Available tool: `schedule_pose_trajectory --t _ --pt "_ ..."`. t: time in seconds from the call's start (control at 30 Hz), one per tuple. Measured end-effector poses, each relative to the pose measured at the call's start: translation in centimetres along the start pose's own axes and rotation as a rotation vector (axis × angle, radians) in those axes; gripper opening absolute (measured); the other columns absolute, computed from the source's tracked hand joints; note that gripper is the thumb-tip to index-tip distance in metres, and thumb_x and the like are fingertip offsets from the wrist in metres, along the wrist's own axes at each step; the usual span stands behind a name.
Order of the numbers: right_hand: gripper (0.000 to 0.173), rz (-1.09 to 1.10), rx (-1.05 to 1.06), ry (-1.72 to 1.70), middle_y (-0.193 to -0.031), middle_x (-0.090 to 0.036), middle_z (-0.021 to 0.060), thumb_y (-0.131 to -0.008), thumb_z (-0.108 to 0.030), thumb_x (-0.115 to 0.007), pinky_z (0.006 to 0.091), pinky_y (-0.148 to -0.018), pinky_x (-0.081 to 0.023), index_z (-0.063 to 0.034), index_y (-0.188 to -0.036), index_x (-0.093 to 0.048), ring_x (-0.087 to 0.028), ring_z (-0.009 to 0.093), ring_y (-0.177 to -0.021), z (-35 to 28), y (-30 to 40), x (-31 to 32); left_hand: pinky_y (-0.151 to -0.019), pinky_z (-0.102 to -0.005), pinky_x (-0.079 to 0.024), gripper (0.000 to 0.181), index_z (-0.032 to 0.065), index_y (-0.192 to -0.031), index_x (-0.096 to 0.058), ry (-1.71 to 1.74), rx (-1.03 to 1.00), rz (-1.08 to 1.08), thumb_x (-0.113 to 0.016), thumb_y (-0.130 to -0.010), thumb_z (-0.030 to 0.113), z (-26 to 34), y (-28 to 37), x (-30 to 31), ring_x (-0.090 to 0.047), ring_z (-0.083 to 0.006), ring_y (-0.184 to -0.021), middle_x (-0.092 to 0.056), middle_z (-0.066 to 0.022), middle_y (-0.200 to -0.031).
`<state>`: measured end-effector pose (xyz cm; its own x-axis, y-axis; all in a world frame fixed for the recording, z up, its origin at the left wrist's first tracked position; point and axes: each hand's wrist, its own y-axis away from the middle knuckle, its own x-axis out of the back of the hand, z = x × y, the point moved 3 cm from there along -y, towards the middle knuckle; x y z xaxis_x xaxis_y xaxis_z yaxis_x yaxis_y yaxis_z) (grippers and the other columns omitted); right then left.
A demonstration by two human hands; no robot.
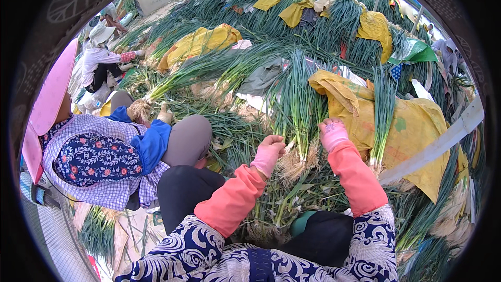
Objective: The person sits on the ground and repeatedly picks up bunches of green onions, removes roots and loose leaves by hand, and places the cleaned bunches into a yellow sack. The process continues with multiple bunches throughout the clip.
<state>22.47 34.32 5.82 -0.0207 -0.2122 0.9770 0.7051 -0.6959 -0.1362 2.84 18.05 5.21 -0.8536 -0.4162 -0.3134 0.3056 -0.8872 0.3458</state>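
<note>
In a pink fingerless glove, my left hand (271, 152) is beside the white root ends of a spread of green onions (301, 121); whether its fingers pinch a stalk cannot be made out. My right hand (332, 132), gloved the same way, is at the right edge of these onions with its fingers curled; its grip is unclear. The onions lie with roots towards me and green leaves pointing away. Farther right, a slim bundle of green onions (381, 125) rests on a yellow woven plastic sack (415, 133). Loose leaves and trimmings (305, 196) lie below my hands.
Close at my left sits a co-worker (98, 156) in a checked top, with hands at another onion bundle (168, 86). A pale metal bar (434, 141) slants in from the right. Large heaps of green onions (332, 19) with yellow sacks rise ahead. More people sit farther off.
</note>
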Motion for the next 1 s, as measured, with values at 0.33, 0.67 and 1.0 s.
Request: schedule_pose_trajectory --t 0.33,0.67,1.0 --pt "0.065 -0.241 -0.897 -0.438 -0.112 -0.063 0.0251 -0.075 -0.040 -0.071 0.0404 -0.089 -0.048 0.0059 -0.119 -0.054 -0.061 0.037 -0.108 -7.1 5.9 -9.1 -0.066 -0.0235 -0.043 0.021 -0.0012 -0.104 -0.055 -0.160 -0.048 -0.651 -0.058 -0.088 0.012 1.7 18.8 2.7 -0.053 -0.0076 -0.073 -0.056 -0.0022 -0.080" --pt "0.050 -0.284 -0.941 -0.533 -0.100 -0.066 0.0236 -0.073 -0.027 -0.067 0.0415 -0.082 -0.049 0.0048 -0.110 -0.058 -0.063 0.038 -0.096 -9.5 3.9 -7.6 -0.062 -0.0300 -0.044 0.023 0.0025 -0.098 -0.059 -0.204 -0.065 -0.391 -0.060 -0.078 0.014 -2.6 15.1 6.4 -0.054 -0.0150 -0.066 -0.059 -0.0042 -0.076" --pt "0.038 0.116 -0.878 -0.580 -0.087 -0.067 0.0238 -0.071 -0.022 -0.062 0.0431 -0.076 -0.048 0.0039 -0.099 -0.062 -0.063 0.041 -0.085 -9.4 7.5 -5.9 -0.074 -0.0318 -0.046 0.031 0.0033 -0.106 -0.058 -0.359 -0.127 -0.235 -0.061 -0.080 0.019 -3.0 6.3 1.1 -0.058 -0.0228 -0.082 -0.062 -0.0104 -0.090"
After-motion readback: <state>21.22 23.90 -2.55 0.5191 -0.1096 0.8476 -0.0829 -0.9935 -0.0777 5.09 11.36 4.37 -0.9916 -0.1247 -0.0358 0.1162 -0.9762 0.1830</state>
